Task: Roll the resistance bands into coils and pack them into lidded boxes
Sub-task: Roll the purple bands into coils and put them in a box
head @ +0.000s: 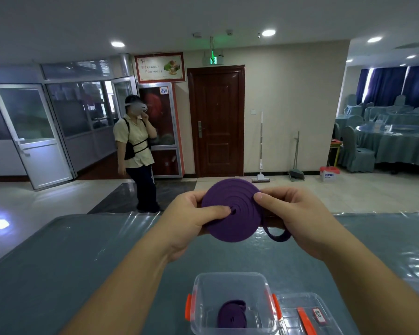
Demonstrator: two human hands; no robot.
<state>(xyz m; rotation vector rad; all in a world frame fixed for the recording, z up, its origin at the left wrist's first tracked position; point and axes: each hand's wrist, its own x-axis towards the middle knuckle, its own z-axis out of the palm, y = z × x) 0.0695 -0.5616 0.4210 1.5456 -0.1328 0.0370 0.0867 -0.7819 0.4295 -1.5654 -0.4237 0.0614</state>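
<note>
A purple resistance band [237, 221] is wound into a flat round coil and held up above the table. My left hand [194, 213] grips its left side, thumb pressed near the coil's centre. My right hand [290, 211] pinches the right edge, and a short loose loop of band [277, 235] hangs below it. Near the table's front edge stands a clear plastic box [230, 286] with orange latches. A second purple coil [232, 315] lies inside it.
The box's clear lid [307, 315] with an orange handle lies flat to the right of the box. The table [82, 262] wears a blue cloth under clear plastic. A person wearing a headset [137, 153] stands on the floor beyond the table.
</note>
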